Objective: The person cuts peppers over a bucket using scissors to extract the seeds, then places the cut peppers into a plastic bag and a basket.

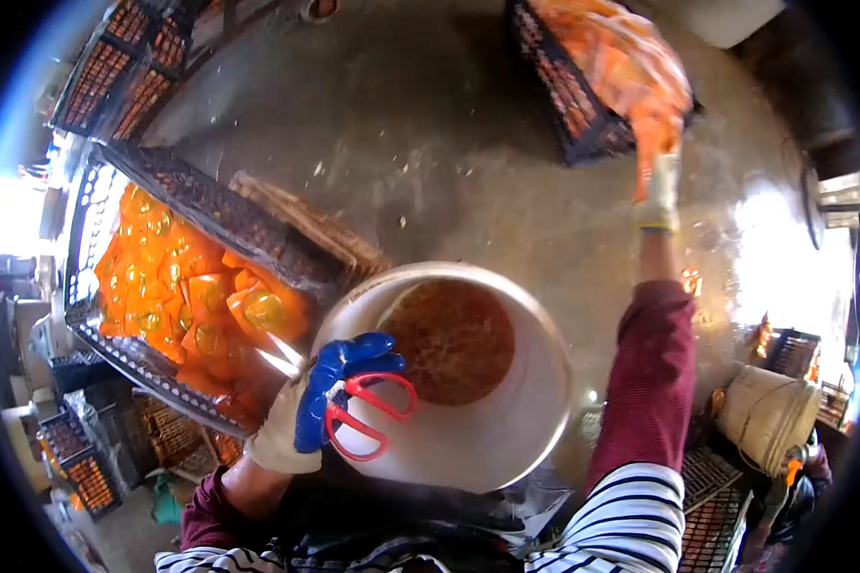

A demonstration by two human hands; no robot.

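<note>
My left hand, in a blue and white glove, is closed around a pair of scissors with red handles. The blades point up and left, over the near edge of a crate of orange packets. My right hand, in a pale glove with a yellow cuff, reaches far forward. It grips a limp orange plastic packet at the pile in a black crate; motion blurs its fingers. Between my arms stands a white bucket with reddish-brown wet contents at the bottom.
At left, a black-and-white crate holds many orange packets with yellow round marks. A dark crate edge and a wooden slat lie beside it. Stacked crates stand far left. A beige bucket and another person's hand are at right.
</note>
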